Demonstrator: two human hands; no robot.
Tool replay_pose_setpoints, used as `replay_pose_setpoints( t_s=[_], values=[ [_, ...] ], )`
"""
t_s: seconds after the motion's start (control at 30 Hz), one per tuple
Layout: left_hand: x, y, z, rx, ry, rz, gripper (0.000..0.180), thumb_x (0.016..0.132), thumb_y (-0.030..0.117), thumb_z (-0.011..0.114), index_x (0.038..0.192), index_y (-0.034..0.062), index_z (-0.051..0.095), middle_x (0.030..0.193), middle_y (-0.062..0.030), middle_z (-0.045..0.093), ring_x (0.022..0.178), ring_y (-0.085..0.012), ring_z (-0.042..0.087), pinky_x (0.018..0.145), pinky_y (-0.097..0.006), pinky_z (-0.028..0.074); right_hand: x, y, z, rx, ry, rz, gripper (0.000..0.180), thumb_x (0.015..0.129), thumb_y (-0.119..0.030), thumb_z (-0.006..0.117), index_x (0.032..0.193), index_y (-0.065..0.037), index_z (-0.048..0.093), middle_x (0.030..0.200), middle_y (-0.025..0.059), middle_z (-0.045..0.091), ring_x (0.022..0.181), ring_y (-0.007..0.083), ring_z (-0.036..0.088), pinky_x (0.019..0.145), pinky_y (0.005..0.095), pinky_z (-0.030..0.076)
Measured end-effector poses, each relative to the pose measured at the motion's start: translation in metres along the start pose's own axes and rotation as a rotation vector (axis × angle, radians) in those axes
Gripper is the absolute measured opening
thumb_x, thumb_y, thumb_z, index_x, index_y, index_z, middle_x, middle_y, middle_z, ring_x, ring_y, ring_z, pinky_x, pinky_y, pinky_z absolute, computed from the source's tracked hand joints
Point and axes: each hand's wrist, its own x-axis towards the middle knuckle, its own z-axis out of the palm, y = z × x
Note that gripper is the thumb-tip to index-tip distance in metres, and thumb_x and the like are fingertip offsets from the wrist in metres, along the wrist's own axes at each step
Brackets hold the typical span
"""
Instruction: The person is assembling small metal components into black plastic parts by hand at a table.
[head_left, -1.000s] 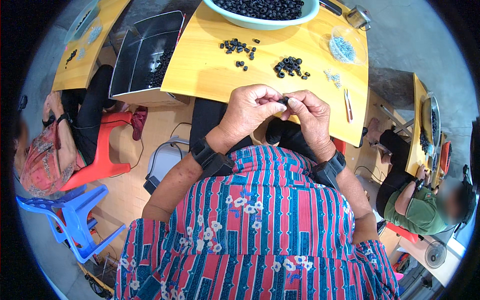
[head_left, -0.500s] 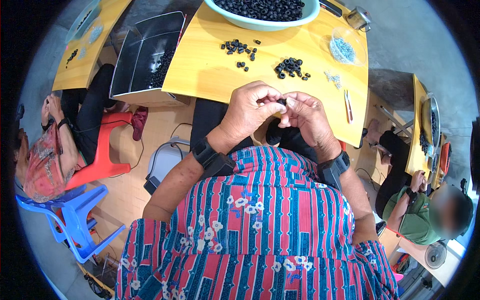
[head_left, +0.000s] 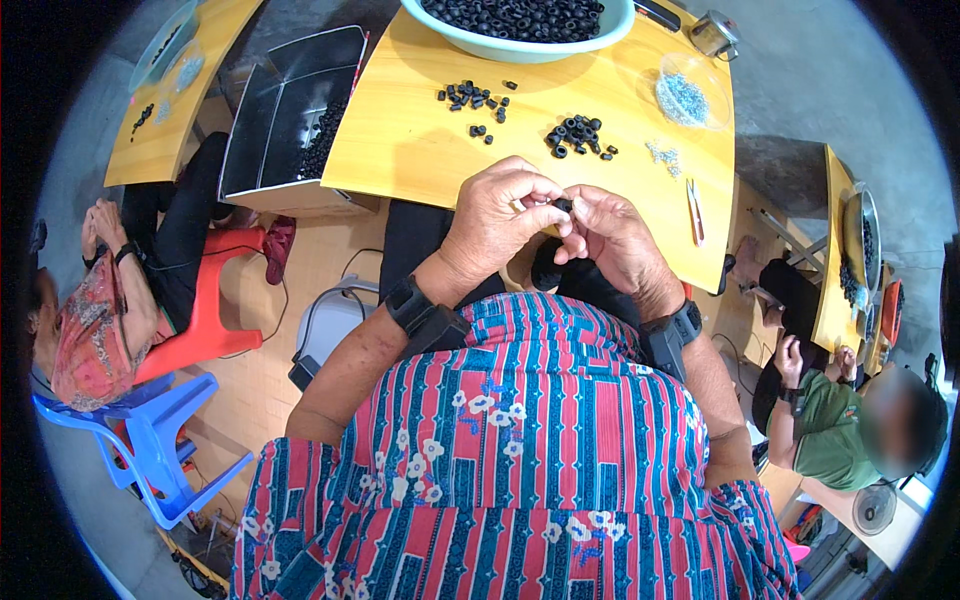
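Observation:
A small black ring-shaped part [head_left: 563,205] is pinched between the fingertips of both my hands, over the near edge of the yellow table [head_left: 400,150]. My left hand [head_left: 503,215] comes at it from the left, thumb and forefinger closed. From the right, my right hand [head_left: 615,230] closes thumb and fingers on the same part; its far side is hidden. On the table beyond lie two loose groups of black parts, a scattered one [head_left: 470,97] at left and a denser pile [head_left: 577,135] nearer the middle.
At the back stands a pale green basin [head_left: 520,46] full of black parts. A clear tub [head_left: 690,95] of small pale pieces, a few loose clear pieces [head_left: 664,157] and tweezers [head_left: 695,212] lie right. A black-lined box [head_left: 275,130] stands left. Two people sit at side tables.
My hands stay almost in place, with the black part still between my fingertips. At the far right, the other person's hands have moved apart.

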Motion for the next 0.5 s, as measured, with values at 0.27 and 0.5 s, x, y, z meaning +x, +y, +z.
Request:
replay_pose_setpoints(
  t_s=[0.27, 0.5],
  values=[
    [0.0022, -0.0039, -0.0005, 0.055, 0.004, 0.046, 0.012, 0.071, 0.001, 0.072, 0.083, 0.0007, 0.068, 0.077, -0.0068, 0.062, 0.068, -0.0128, 0.06, 0.062, -0.024, 0.048, 0.0, -0.0042, 0.0077, -0.255, 0.063, 0.0, 0.023, 0.097, -0.021, 0.045, 0.101, -0.001, 0.054, 0.076, 0.0014, 0.047, 0.066, 0.0092, 0.051, 0.061, 0.025, 0.052],
    [0.0005, -0.0078, -0.0001, 0.042, 0.014, 0.044, 0.012, 0.071, 0.0, 0.071, 0.083, 0.0005, 0.068, 0.078, -0.0066, 0.062, 0.069, -0.0131, 0.06, 0.063, -0.024, 0.049, 0.0013, -0.0019, 0.0104, -0.36, 0.06, -0.041, 0.023, 0.097, -0.022, 0.044, 0.1, 0.0, 0.052, 0.076, 0.0017, 0.046, 0.065, 0.0092, 0.052, 0.059, 0.0253, 0.053]
  ],
)
